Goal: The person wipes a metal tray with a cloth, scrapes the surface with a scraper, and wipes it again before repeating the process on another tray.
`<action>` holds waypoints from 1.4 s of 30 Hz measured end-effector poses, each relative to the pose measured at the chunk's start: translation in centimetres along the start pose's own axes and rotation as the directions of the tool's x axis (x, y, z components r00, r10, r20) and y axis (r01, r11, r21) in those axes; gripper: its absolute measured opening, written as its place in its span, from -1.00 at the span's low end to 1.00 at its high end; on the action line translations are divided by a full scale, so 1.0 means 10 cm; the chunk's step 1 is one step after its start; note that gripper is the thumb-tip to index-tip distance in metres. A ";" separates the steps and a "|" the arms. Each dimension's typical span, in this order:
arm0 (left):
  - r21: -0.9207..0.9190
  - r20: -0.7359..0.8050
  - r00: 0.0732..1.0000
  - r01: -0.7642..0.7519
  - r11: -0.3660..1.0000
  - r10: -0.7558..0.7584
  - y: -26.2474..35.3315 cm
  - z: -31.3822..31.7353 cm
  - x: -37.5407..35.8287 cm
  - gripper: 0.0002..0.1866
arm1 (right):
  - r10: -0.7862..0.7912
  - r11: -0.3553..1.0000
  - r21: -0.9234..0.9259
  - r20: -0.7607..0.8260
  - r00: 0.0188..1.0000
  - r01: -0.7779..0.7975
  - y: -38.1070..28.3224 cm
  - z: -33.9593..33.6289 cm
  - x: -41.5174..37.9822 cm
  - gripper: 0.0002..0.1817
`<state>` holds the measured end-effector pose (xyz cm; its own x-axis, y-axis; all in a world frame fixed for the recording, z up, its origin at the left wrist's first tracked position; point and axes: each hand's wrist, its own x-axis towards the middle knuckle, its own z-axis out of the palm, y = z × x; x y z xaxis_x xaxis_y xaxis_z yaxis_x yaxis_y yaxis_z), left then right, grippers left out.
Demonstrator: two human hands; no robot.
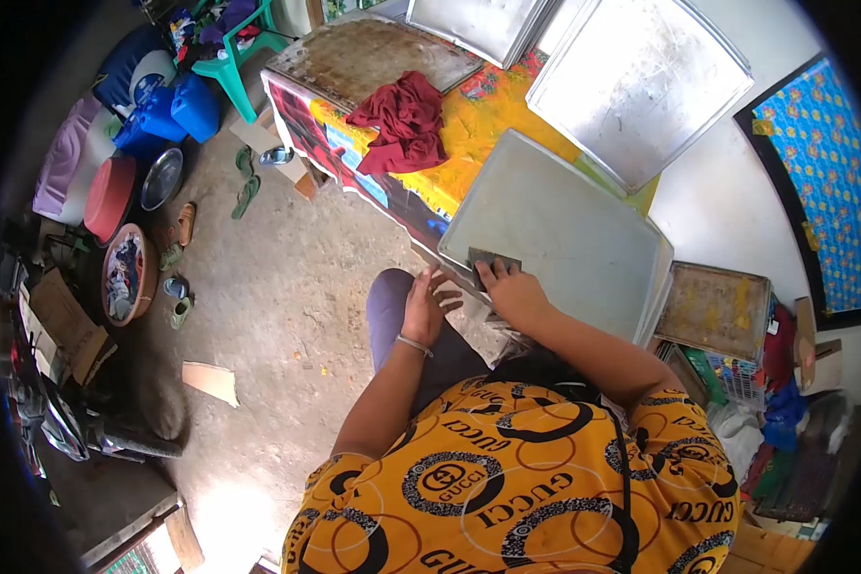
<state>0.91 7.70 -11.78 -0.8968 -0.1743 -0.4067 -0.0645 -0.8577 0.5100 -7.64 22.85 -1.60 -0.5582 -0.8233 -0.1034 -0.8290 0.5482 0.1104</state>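
My right hand [515, 295] presses a dark grey rectangular pad [494, 260] against a flat grey metal tray [564, 230], near the tray's lower left edge. The tray leans on the cloth-covered table and slopes down toward my lap. Off the tray's left corner, my left hand [430, 304] hovers above my knee with its fingers apart, holding nothing. A crumpled dark red cloth [402, 124] lies on the table beyond the tray.
Another tray [641, 86] leans on the wall, and a stained one [373, 59] lies on the table [349, 177]. More stained trays [713, 306] stand at right over a crate [737, 378]. Sandals [246, 187], basins [129, 277] and blue jugs [194, 107] occupy the left floor.
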 end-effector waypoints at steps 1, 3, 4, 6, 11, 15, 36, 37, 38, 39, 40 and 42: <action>0.058 0.011 1.000 -0.026 0.998 0.025 0.04 0.05 0.06 -0.42 | 0.014 0.999 0.037 0.034 0.999 -0.015 -0.01 -0.07 -0.02 -0.52; 0.155 0.044 0.997 -0.069 0.986 0.063 0.18 0.26 0.15 -0.49 | 0.032 0.996 0.076 0.073 0.997 -0.037 -0.04 -0.09 -0.05 -0.52; 0.148 0.031 0.997 -0.069 0.987 0.065 0.17 0.29 0.25 -0.53 | 0.031 0.996 0.077 0.077 0.997 -0.037 -0.06 -0.10 -0.06 -0.52; 0.128 0.005 0.997 -0.081 0.988 0.081 0.11 0.31 0.43 -0.61 | 0.014 0.999 0.044 0.033 0.999 -0.016 -0.07 -0.08 -0.07 -0.52; 0.072 0.038 0.999 -0.041 0.997 0.039 -0.04 0.32 0.11 -0.73 | 0.129 0.990 0.054 -0.007 0.992 -0.129 0.31 0.07 0.28 -0.59; 0.021 0.055 0.998 0.026 0.999 -0.028 -0.30 0.27 -0.22 -0.77 | 0.209 0.964 0.157 0.039 0.977 -0.213 0.93 -0.03 0.57 -0.62; -0.053 0.274 0.954 0.142 0.988 -0.122 -0.18 0.08 -0.21 -0.78 | 0.006 1.000 0.006 -0.006 1.000 -0.006 -0.05 0.03 -0.26 -0.46; -0.039 0.278 0.950 0.155 0.987 -0.138 -0.17 0.11 -0.21 -0.78 | 0.031 0.999 0.006 -0.041 0.999 -0.031 0.00 0.06 -0.15 -0.47; -0.027 0.279 0.948 0.168 0.985 -0.154 -0.17 0.11 -0.20 -0.78 | 0.054 0.999 0.006 -0.077 0.996 -0.054 0.11 0.13 0.02 -0.49; -0.016 0.278 0.946 0.180 0.984 -0.168 -0.18 0.10 -0.20 -0.78 | 0.075 0.997 0.007 -0.112 0.991 -0.075 0.24 0.18 0.20 -0.50; -0.005 0.276 0.944 0.190 0.982 -0.181 -0.19 0.09 -0.21 -0.78 | 0.113 0.993 0.039 -0.101 0.988 -0.110 0.41 0.17 0.40 -0.52; -0.018 0.277 0.945 0.186 0.982 -0.174 -0.20 0.10 -0.22 -0.78 | 0.166 0.983 0.089 -0.074 0.983 -0.159 0.62 0.14 0.64 -0.55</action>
<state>2.57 10.24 -11.16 -0.9574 0.1186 -0.2633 -0.2227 -0.8836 0.4119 -16.41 21.24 -2.98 -0.6839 -0.7296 -0.0100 -0.7293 0.6831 0.0373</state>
